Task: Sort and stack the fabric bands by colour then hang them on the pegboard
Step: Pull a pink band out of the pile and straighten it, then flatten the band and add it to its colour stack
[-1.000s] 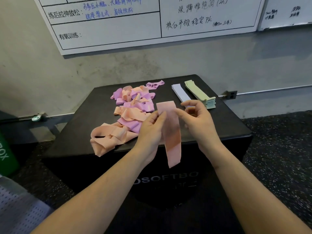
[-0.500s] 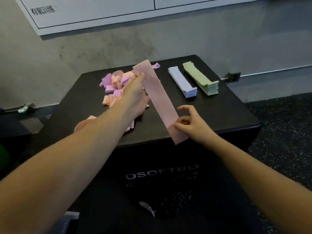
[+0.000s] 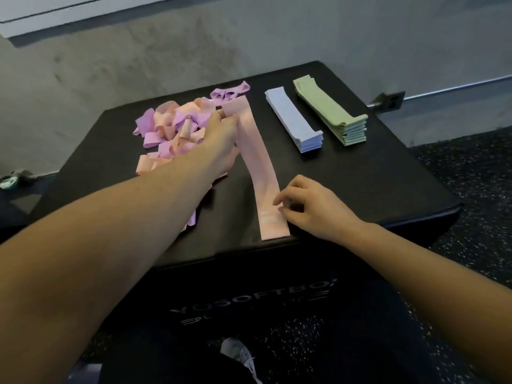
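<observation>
Grey concrete wall (image 3: 194, 48), mottled, stained. White board (image 3: 41, 15) mounted upper left, lower edge only visible. Metal rail (image 3: 457, 87) along wall at right, black bracket (image 3: 388, 100) at its end. Black padded box (image 3: 360, 176) against wall, pale lettering on front face, partly legible. Black rubber floor (image 3: 471, 217), white-speckled. Small teal-grey item (image 3: 11, 180) at left edge, blurred. Grey shoe (image 3: 241, 356) at bottom centre. Light dim, even, soft shadows.

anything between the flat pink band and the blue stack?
Nothing: bare black box top separates the pink band from the blue stack, per the head view.
</observation>
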`<move>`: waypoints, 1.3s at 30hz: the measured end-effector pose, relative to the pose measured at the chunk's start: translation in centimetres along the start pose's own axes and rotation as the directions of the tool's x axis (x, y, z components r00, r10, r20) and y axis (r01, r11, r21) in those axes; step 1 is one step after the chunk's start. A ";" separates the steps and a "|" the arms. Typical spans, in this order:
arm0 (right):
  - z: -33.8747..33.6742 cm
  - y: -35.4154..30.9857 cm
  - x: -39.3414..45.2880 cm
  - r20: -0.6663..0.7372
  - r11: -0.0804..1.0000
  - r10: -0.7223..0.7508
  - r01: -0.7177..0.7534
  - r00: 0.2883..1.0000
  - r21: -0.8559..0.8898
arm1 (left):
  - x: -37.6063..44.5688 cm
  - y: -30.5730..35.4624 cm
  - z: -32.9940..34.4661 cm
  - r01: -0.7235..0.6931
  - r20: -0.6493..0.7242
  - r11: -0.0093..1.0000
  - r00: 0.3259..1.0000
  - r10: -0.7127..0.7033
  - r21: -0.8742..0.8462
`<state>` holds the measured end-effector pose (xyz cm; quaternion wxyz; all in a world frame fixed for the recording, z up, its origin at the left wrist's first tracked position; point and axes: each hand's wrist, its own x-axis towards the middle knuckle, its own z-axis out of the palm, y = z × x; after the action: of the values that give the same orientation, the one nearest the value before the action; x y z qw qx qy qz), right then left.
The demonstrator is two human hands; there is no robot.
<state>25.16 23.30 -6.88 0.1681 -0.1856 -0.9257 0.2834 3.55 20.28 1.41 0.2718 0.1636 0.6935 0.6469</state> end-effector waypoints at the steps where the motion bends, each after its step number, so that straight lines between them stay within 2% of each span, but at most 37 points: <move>1: 0.0 0.5 0.1 -0.015 0.995 -0.082 0.081 0.997 -0.062 | 0.6 -0.5 0.4 0.008 -0.006 1.000 1.000 -0.008 0.016; 3: -0.1 1.0 0.0 0.054 0.976 -0.192 0.197 0.980 -0.093 | 1.8 -1.1 1.2 0.043 0.004 0.997 0.999 -0.043 0.059; 6: -0.1 1.3 0.2 0.162 0.964 -0.216 0.236 0.963 -0.122 | 4.0 -2.2 1.7 0.063 0.022 0.990 0.998 -0.066 0.128; 12: 0.5 1.9 0.2 0.139 0.947 -0.262 0.282 0.955 -0.153 | 7.5 -3.3 1.3 0.005 -0.058 0.930 0.998 0.017 0.367; 17: 0.6 2.0 0.2 0.127 0.942 -0.281 0.298 0.951 -0.152 | 8.9 -3.6 1.3 0.016 -0.052 0.901 0.999 0.008 0.433; 20: 0.3 1.9 0.3 0.151 0.949 -0.261 0.282 0.953 -0.140 | 8.5 -3.5 0.7 -0.046 -0.039 0.864 0.996 0.075 0.501; 24: 0.1 1.8 0.3 0.104 0.979 -0.197 0.201 0.975 -0.033 | 6.5 -2.9 -0.7 -0.203 0.075 0.825 0.978 0.192 0.528; 28: -0.1 1.5 0.3 0.063 0.984 -0.163 0.158 0.985 0.078 | 2.6 -2.4 -3.6 -0.389 0.234 0.689 0.921 0.312 0.611; 31: -0.3 1.5 0.4 0.026 0.974 -0.119 0.112 0.992 0.197 | -0.1 -2.7 -7.2 -0.504 0.364 0.556 0.863 0.349 0.661; 36: -0.7 0.5 1.0 0.039 0.939 -0.021 0.007 0.999 0.344 | -2.6 -3.5 -13.8 -0.555 0.429 0.379 0.825 0.369 0.740; 39: -0.1 -1.5 2.3 0.035 0.932 -0.030 0.015 0.999 0.361 | -3.1 -5.1 -16.7 -0.501 0.381 0.315 0.846 0.373 0.806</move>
<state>22.78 23.19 -5.41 0.1841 -0.1352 -0.8632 0.4502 -3.14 4.44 -2.86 0.0029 0.5009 0.8354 0.2263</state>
